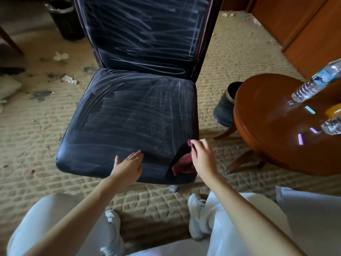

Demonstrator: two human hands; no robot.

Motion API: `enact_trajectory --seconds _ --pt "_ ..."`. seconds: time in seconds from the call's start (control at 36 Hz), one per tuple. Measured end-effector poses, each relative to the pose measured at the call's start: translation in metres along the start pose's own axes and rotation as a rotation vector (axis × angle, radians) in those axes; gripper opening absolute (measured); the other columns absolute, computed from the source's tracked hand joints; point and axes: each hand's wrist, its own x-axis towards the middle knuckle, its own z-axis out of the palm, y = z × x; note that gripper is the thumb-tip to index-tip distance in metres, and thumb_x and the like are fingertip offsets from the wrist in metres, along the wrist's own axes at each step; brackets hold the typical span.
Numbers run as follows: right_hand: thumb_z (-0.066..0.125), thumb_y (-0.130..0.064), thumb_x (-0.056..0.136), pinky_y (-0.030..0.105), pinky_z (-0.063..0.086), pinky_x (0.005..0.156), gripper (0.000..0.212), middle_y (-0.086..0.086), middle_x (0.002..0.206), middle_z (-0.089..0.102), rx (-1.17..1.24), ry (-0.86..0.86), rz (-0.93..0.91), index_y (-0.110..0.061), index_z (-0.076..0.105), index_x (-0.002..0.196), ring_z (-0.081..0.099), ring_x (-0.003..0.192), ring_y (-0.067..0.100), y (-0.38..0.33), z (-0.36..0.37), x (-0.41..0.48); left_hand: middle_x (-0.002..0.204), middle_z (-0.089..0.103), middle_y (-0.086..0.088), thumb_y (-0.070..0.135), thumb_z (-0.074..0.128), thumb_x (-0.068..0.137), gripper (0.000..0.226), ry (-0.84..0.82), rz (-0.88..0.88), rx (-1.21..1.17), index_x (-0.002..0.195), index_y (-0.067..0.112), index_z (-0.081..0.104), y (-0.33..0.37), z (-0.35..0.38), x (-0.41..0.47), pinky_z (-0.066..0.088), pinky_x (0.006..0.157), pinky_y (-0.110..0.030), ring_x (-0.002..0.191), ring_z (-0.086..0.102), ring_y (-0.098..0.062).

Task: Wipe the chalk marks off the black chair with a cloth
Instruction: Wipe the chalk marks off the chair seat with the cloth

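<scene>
The black chair (pixel 129 115) stands on the carpet directly in front of the person, and it is plainly far from clean. The seat carries pale chalk marks (pixel 162 100) across most of its surface: arcs at the back left, a dense fan of lines toward the back right, fainter horizontal streaks through the middle. The backrest (pixel 145 34) is scribbled over even more heavily, with bold crossing strokes from top to bottom. A narrow band along the front edge of the seat looks darker and less marked, though whether that has been wiped or was simply never chalked I cannot tell.

The cloth (pixel 184 163) — a dark red one — hangs over the front right corner of the seat, pinched at its upper edge by the curled fingers of the right hand (pixel 201 156). The left hand (pixel 129 163) lies flat and relaxed, fingers straight, resting on the front edge of the seat just beside the cloth, holding nothing.

My judgement is that the job is at its very start: cloth in hand and on the chair, but nearly all of the seat and the whole backrest are left to wipe. Off to the right, pieces of coloured chalk (pixel 300 139) and a water bottle (pixel 313 82) sit on a round wooden tabletop (pixel 267 126) — untouched by either hand
</scene>
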Motion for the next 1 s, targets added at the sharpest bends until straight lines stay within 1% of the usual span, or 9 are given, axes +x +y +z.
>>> enact_trajectory --seconds 0.25,0.36,0.44,0.53,0.64,0.75,0.81,0.89,1.0 --pt "0.074 -0.015 0.066 0.022 0.050 0.050 0.029 0.003 0.085 0.063 -0.068 -0.256 -0.156 -0.012 0.068 0.094 0.062 0.068 0.017 -0.057 0.064 -0.080 0.159 -0.009 0.010 0.024 0.026 0.102 0.056 -0.013 -0.021 0.125 0.153 0.022 0.002 -0.033 0.014 -0.007 -0.004 0.115 -0.054 0.147 -0.001 -0.008" --pt "0.068 -0.013 0.073 0.028 0.045 0.055 0.015 0.004 0.084 0.055 -0.078 -0.608 -0.444 -0.014 0.061 0.086 0.060 0.068 0.022 -0.067 0.073 -0.120 0.159 -0.008 0.013 0.023 0.027 0.102 0.057 -0.001 -0.016 0.102 0.153 0.024 0.002 -0.038 0.013 -0.006 -0.005 0.115 -0.053 0.146 -0.002 -0.006" --pt "0.073 -0.012 0.071 0.027 0.051 0.056 0.025 0.000 0.087 0.055 0.011 -0.517 -0.397 -0.016 0.061 0.092 0.057 0.068 0.016 -0.057 0.062 -0.113 0.159 -0.004 0.015 0.021 0.028 0.102 0.056 0.008 -0.003 0.055 0.153 0.026 0.006 -0.042 0.009 -0.007 -0.006 0.115 -0.052 0.146 0.000 -0.004" --pt "0.053 -0.020 0.084 0.027 0.051 0.064 0.022 0.001 0.096 0.058 0.081 -0.244 -0.225 -0.017 0.061 0.105 0.060 0.077 0.016 -0.039 0.041 -0.078 0.158 0.005 0.015 0.020 0.030 0.101 0.054 0.050 0.003 -0.027 0.152 0.026 0.014 -0.041 0.008 -0.007 -0.004 0.115 -0.052 0.146 0.007 -0.005" --pt "0.048 -0.021 0.088 0.033 0.053 0.058 0.022 0.005 0.098 0.060 0.067 -0.034 -0.036 -0.015 0.061 0.105 0.062 0.080 0.022 -0.027 0.018 -0.031 0.148 0.039 0.006 0.016 0.039 0.098 0.044 0.294 -0.074 -0.273 0.142 0.022 0.041 -0.044 0.018 -0.010 0.019 0.111 -0.047 0.135 0.037 -0.014" --pt "0.068 -0.005 0.083 0.034 0.054 0.060 0.020 0.006 0.098 0.061 0.002 -0.096 0.072 -0.012 0.067 0.102 0.063 0.081 0.026 -0.035 0.032 -0.037 0.090 0.056 -0.006 0.015 0.045 0.092 0.011 0.527 -0.315 -0.534 0.089 0.009 0.054 -0.058 0.034 -0.019 0.042 0.075 -0.042 0.088 0.054 -0.032" --pt "0.073 -0.004 0.077 0.030 0.052 0.068 0.026 0.005 0.098 0.062 -0.006 -0.131 0.126 -0.011 0.068 0.102 0.063 0.085 0.024 -0.051 0.048 -0.054 0.079 0.058 -0.012 0.023 0.048 0.096 0.023 0.402 -0.463 -0.700 0.086 0.003 0.055 -0.073 0.045 -0.017 0.045 0.068 -0.039 0.078 0.058 -0.034" --pt "0.075 -0.007 0.076 0.024 0.051 0.068 0.029 0.002 0.099 0.063 0.065 -0.202 0.147 -0.013 0.066 0.102 0.064 0.084 0.019 -0.085 0.078 -0.086 0.115 0.058 -0.012 0.044 0.054 0.093 0.050 0.151 -0.618 -1.135 0.129 0.011 0.044 -0.088 0.058 -0.008 0.047 0.083 -0.041 0.105 0.059 -0.034" --pt "0.048 -0.024 0.091 0.035 0.053 0.071 0.022 0.004 0.103 0.058 0.156 -0.480 0.035 -0.013 0.063 0.103 0.062 0.088 0.024 -0.118 0.108 -0.121 0.108 0.054 -0.006 0.040 0.059 0.091 0.042 0.076 -0.706 -1.559 0.122 0.015 0.049 -0.103 0.060 0.002 0.040 0.090 -0.041 0.101 0.058 -0.023"
